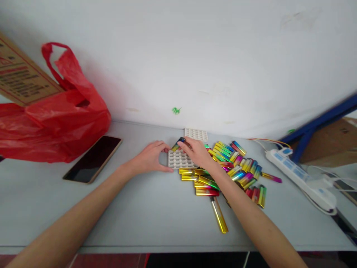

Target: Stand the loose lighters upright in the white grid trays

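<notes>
A white tray point(180, 160) with rows of holes lies on the table in front of me. My left hand point(152, 158) grips its left end, thumb at the near corner and fingers at the far one. Over the tray's far edge, my right hand point(195, 149) pinches a shiny lighter point(176, 146), which is tilted with its dark top up to the right. Right of the tray spreads a loose pile of metallic lighters point(247, 178) in gold, green, blue, red and purple, partly hidden by my right forearm. One gold lighter point(219, 216) lies apart, nearer to me.
Against the wall sits a second white tray point(196, 134). A phone point(93, 159) and a red plastic bag point(72, 119) with a cardboard box point(25, 74) are on the left. At right lie a power strip point(301, 178) with cables and a blue metal frame point(306, 139).
</notes>
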